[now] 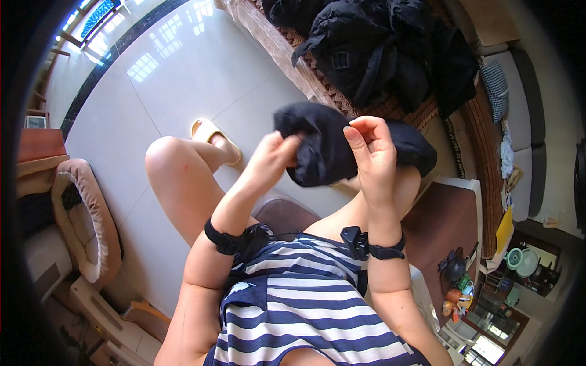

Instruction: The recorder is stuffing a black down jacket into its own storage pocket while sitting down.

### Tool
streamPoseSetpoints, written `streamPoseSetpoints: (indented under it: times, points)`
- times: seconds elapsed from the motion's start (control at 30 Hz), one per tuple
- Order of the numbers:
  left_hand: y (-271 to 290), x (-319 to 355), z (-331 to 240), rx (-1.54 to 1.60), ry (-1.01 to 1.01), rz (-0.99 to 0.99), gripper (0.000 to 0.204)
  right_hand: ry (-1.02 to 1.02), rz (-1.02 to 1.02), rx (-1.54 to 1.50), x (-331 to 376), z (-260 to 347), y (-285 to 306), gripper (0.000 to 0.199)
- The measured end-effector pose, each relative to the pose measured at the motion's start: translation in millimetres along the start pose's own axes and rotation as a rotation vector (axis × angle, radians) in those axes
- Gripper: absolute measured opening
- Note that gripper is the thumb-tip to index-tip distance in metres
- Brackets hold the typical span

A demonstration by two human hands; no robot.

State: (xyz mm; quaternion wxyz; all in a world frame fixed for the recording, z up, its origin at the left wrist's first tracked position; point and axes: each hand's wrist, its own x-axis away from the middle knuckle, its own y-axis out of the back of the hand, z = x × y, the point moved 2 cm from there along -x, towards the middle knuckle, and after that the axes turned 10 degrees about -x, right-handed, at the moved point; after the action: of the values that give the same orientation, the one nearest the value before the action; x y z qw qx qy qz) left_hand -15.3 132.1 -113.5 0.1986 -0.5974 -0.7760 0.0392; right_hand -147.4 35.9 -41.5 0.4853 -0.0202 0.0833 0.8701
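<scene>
A bunched piece of black cloth [320,143], its exact kind unclear, is held up in front of my knees. My left hand [278,155], a little blurred, is closed on its left side, with the fingertips sunk into the folds. My right hand [375,149] is raised at the middle of the cloth, thumb and forefinger pinched together at its edge. More of the dark fabric [414,148] hangs behind that hand, over my right knee. Each forearm wears a black strap, the right one [387,249] with a small device on it.
A pile of black clothes [378,52] lies on a brown covered seat at the far right. To my right stands a brown-topped table [442,226] with small items on it. At left is a plush pet bed [88,219]. Pale tiles [152,85] cover the floor.
</scene>
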Motion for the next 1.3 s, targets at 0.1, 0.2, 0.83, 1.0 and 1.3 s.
streamPoseSetpoints:
  times: [0.1,0.2,0.83,1.0,1.3]
  points:
    - [-1.8,0.1,-5.4,0.434,-0.041,-0.077,0.024,0.092,0.132,0.346,6.6,4.7,11.6,0.033]
    - [-5.1,-2.1,-7.9,0.340,-0.231,0.057,0.036,-0.088,0.180,0.265,11.8,-2.9,13.0,0.027]
    - [-11.0,-2.1,2.9,-0.092,-0.182,-0.153,0.020,-0.097,-0.016,-0.170,8.7,-13.9,8.7,0.010]
    - [-10.3,-1.3,10.6,0.263,-0.122,0.086,0.019,0.206,0.198,0.200,14.2,-4.0,-9.5,0.015]
    - [6.4,-4.7,0.7,0.615,-0.052,-0.197,0.017,0.220,0.053,0.438,7.3,2.9,30.9,0.022]
